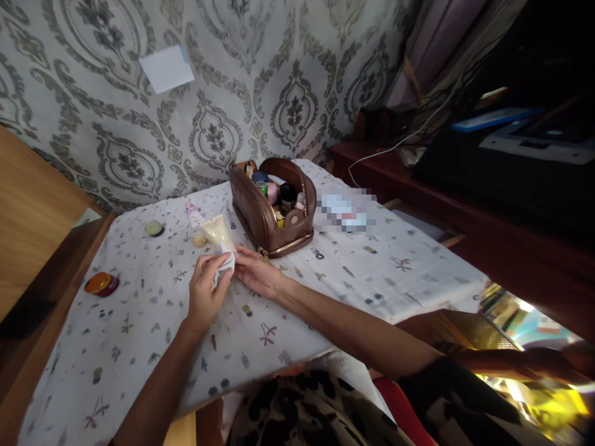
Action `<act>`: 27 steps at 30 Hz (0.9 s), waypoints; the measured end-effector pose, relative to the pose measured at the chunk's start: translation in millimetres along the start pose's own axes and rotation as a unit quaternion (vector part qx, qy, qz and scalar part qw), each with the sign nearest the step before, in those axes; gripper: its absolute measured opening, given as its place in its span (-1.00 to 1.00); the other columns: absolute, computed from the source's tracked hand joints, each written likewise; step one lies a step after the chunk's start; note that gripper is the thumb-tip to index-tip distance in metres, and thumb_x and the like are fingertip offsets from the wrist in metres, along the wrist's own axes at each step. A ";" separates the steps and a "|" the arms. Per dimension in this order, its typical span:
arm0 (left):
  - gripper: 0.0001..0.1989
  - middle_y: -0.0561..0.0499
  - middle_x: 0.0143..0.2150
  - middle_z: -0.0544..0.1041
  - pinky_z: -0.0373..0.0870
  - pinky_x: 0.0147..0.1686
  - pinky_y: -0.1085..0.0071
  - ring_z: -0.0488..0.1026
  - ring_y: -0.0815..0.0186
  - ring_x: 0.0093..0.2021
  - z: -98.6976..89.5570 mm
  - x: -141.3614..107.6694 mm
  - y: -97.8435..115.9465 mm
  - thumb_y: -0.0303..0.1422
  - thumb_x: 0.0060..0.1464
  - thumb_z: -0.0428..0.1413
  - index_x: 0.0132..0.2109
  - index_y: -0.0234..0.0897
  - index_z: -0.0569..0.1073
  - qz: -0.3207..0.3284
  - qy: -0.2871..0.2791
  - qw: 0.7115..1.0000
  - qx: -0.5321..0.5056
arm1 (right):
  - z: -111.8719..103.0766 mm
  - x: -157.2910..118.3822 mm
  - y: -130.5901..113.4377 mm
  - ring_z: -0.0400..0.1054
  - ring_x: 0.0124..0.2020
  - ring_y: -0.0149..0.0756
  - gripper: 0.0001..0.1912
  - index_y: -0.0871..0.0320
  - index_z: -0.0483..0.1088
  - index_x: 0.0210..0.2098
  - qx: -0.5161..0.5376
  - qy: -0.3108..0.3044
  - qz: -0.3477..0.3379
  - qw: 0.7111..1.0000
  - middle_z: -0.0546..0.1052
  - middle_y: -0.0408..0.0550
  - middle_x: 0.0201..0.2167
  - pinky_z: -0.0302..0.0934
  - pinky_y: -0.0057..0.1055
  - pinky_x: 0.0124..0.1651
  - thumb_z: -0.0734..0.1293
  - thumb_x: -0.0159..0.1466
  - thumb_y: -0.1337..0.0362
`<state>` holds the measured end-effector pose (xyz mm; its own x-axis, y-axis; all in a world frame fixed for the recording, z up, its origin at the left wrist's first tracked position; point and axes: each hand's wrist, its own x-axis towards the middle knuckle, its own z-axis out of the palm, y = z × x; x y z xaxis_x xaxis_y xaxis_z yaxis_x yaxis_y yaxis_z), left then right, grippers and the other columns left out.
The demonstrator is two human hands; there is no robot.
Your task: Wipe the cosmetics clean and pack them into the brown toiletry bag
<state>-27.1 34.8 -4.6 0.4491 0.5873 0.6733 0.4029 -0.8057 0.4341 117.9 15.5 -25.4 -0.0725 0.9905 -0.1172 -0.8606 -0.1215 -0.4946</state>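
Observation:
A cream-coloured squeeze tube tilts over the cloth-covered table, its flat end pointing away from me. My left hand pinches a white cloth or tissue around the tube's near end, so that end is hidden. From the right, my right hand grips the tube by the same end, its fingertips partly covered. Beyond the tube lie a pink and white tube and a small yellowish round container. Just past my right hand stands a brown cosmetic bag, unzipped and filled with bottles and jars.
On the patterned tablecloth are a pale green-lidded jar and an orange-lidded jar at left. A blurred-out packet lies right of the bag. Dark red furniture with a white cable borders the right side; a patterned wall rises behind.

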 end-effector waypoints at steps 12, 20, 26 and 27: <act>-0.73 -0.02 -0.12 0.46 0.31 -0.04 0.37 0.41 0.27 -0.09 -2.2 3.1 -14.2 -0.26 0.12 0.17 -0.06 -0.23 0.41 -0.186 0.110 0.973 -0.083 | 4.7 -8.2 -1.6 0.41 -0.41 -0.47 -0.63 0.21 0.51 -0.21 -0.036 -0.035 0.033 0.998 0.56 -0.16 -0.41 0.30 -0.55 -0.36 0.58 0.00 0.30; -0.68 0.01 -0.18 0.47 0.32 -0.13 0.47 0.40 0.35 -0.17 0.8 4.1 -23.6 -0.08 0.15 0.13 -0.11 -0.23 0.46 -0.286 0.150 0.924 -0.205 | 6.8 -13.8 -0.7 0.47 -0.32 -0.43 -0.62 0.23 0.50 -0.18 -0.075 -0.091 0.068 0.991 0.58 -0.10 -0.35 0.31 -0.56 -0.30 0.56 0.05 0.22; -0.59 0.06 -0.27 0.47 0.33 -0.30 0.57 0.38 0.45 -0.32 -0.7 8.0 -20.7 0.02 0.05 0.20 -0.20 -0.27 0.48 -0.317 0.181 0.862 -0.351 | 4.4 -13.2 -0.1 0.46 -0.33 -0.46 -0.58 0.22 0.51 -0.16 -0.105 -0.118 0.080 0.984 0.58 -0.11 -0.36 0.29 -0.59 -0.31 0.57 0.03 0.18; -0.58 0.07 -0.29 0.47 0.32 -0.31 0.58 0.38 0.46 -0.34 -1.8 9.4 -20.3 0.02 0.03 0.22 -0.22 -0.27 0.49 -0.316 0.193 0.858 -0.357 | 3.9 -13.0 0.7 0.45 -0.34 -0.46 -0.57 0.22 0.52 -0.16 -0.110 -0.119 0.085 0.983 0.58 -0.11 -0.36 0.29 -0.59 -0.31 0.57 0.02 0.18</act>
<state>-32.5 56.6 -6.0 -0.0318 0.9660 0.2565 -0.1839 -0.2579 0.9485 116.2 2.8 -20.8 -0.3442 0.9386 -0.0218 -0.6980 -0.2714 -0.6627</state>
